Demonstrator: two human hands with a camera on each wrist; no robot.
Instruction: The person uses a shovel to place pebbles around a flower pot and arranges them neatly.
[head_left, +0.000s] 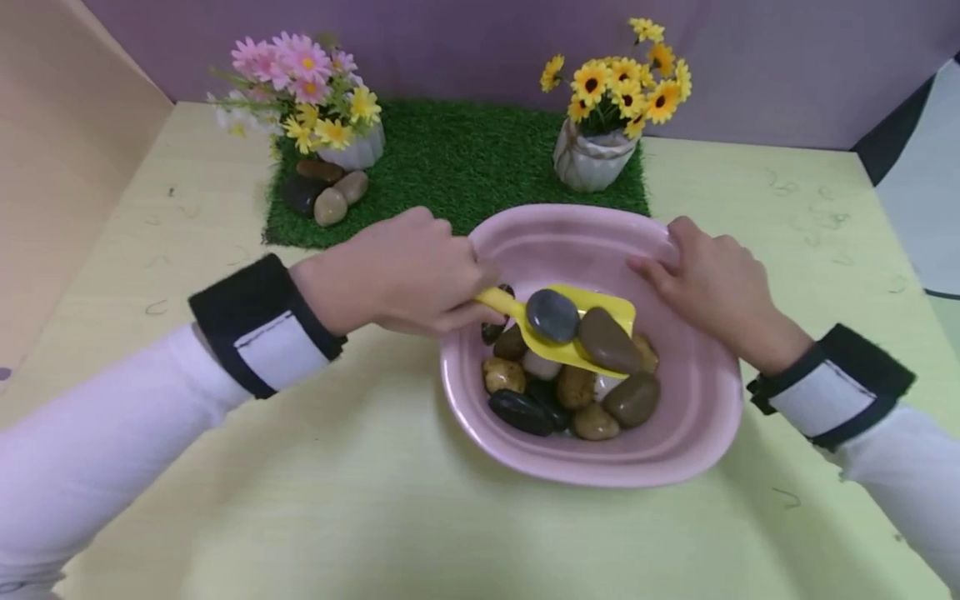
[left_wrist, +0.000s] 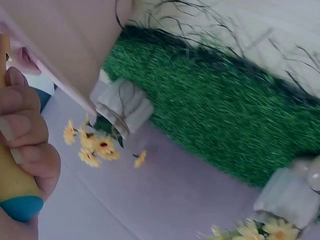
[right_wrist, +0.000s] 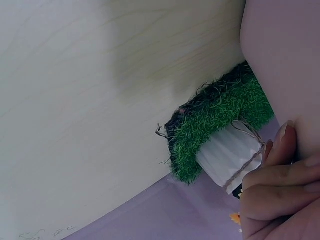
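Note:
My left hand (head_left: pixel 420 271) grips the yellow handle of a small toy shovel (head_left: pixel 517 310). In the left wrist view, fingers curl round that handle (left_wrist: pixel 15 175), which ends in a teal cap. Two stones lie on the shovel's blade: a grey one (head_left: pixel 552 316) and a brown one (head_left: pixel 609 340). Below the blade, a pink basin (head_left: pixel 585 467) holds several more smooth stones (head_left: pixel 521 411), black, tan and brown, partly hidden by the shovel. My right hand (head_left: pixel 720 283) holds the basin's far right rim, thumb inside and fingers outside.
Behind the basin lies a green turf mat (head_left: pixel 465 150). On it stand a pot of pink and yellow flowers (head_left: pixel 352 150) and a pot of sunflowers (head_left: pixel 596 158). Several stones (head_left: pixel 330 206) are grouped on the mat's left end. A purple wall (head_left: pixel 465 50) closes off the table's back.

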